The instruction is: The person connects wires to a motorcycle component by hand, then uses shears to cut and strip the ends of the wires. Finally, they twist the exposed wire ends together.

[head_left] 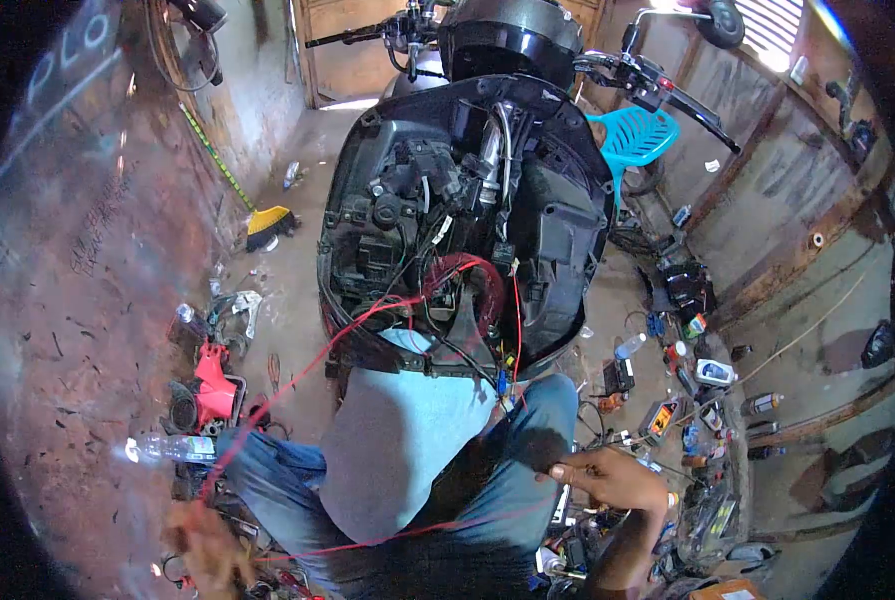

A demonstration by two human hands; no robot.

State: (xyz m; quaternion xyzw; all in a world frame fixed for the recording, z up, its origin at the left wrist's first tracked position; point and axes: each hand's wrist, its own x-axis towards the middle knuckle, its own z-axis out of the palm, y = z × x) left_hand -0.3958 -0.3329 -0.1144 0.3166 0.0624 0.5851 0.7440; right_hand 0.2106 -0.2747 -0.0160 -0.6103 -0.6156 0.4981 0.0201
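A long red wire (pixel 312 362) runs from the opened motorcycle body (pixel 577 290) down to my left hand (pixel 207 545) at the lower left. This hand is blurred, but it appears closed around the wire. From there, a thinner-looking stretch of red crosses my lap towards the right. My right hand (pixel 617 480) is above my right knee, its thumb and fingertips pressed together; whatever they pinch is too small to make out. Inside the body, a coil of red wire (pixel 489 290) lies among black parts and cables. A light blue cloth (pixel 407 440) covers part of my lap.
A clear plastic bottle (pixel 172 448) and a red plastic part (pixel 215 385) lie on the left. Bottles, tools and loose parts clutter the floor at right, including a multimeter-like yellow device (pixel 659 418). A broom (pixel 269 225) leans left; a turquoise chair (pixel 642 135) stands behind.
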